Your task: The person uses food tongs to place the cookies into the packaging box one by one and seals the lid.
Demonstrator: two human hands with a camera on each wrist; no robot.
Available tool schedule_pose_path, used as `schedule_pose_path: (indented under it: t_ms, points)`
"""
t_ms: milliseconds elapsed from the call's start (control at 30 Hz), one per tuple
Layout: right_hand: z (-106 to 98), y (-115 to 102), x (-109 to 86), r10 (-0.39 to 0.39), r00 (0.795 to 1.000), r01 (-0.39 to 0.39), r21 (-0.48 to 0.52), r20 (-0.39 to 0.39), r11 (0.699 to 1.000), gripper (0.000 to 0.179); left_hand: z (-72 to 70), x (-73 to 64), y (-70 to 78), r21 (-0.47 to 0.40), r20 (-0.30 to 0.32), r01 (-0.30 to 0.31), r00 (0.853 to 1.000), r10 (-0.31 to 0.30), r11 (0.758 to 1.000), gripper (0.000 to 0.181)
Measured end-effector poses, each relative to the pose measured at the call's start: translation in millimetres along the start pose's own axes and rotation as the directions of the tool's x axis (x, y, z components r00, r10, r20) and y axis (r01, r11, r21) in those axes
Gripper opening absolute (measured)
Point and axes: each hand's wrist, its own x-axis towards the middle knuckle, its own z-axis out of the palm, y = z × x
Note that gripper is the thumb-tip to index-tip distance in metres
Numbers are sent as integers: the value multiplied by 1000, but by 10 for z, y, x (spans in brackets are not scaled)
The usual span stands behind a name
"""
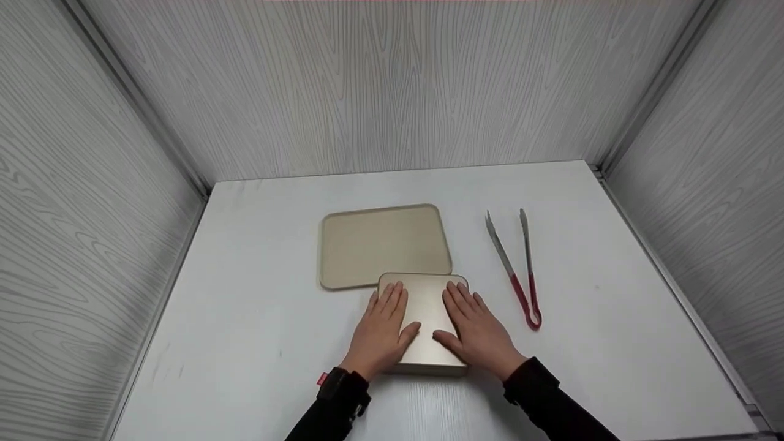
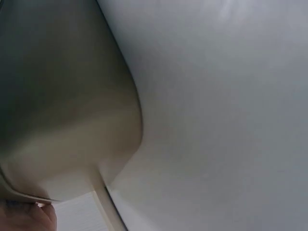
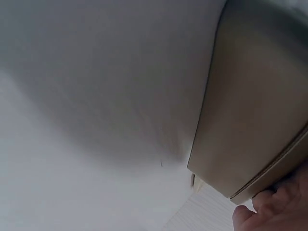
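A gold-coloured rectangular tin (image 1: 424,321) stands on the white table near its front. My left hand (image 1: 381,334) lies on the left side of its top, fingers straight and pointing away from me. On the right side of the top rests my right hand (image 1: 482,338), also with straight fingers and the thumb turned inward. A seam runs round the tin's side (image 3: 255,115) just below the top, seen in the right wrist view. The left wrist view shows the tin's rounded corner (image 2: 96,125) and part of the left hand (image 2: 29,219). What the tin holds is hidden.
A flat beige-gold tray (image 1: 383,245) with a low rim lies behind the tin, its front edge close to it. To the right are metal tongs (image 1: 501,245) with red handles, spread apart. Pale wood-grain panels (image 1: 392,86) stand behind and at both sides.
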Motion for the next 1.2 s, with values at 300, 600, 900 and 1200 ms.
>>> schedule_pose_path:
  t_ms: [300, 600, 900, 1200]
  points:
    - [40, 18, -34, -12, 1000, 12, -13, -7, 1000, 83, 17, -31, 43, 2, -5, 2, 1000, -2, 1000, 72]
    - [-8, 89, 7, -8, 1000, 9, -22, 30, 1000, 84, -20, -14, 126, 23, 9, 39, 999, -39, 999, 72]
    - [-62, 133, 28, -16, 998, 16, -15, 53, 1000, 86, -76, -3, 144, 1, 29, 60, 998, -60, 998, 72]
    - [-208, 280, 72, 69, 998, -69, -82, 5, 994, 79, -245, 55, -89, 38, -4, 155, 988, -155, 987, 71]
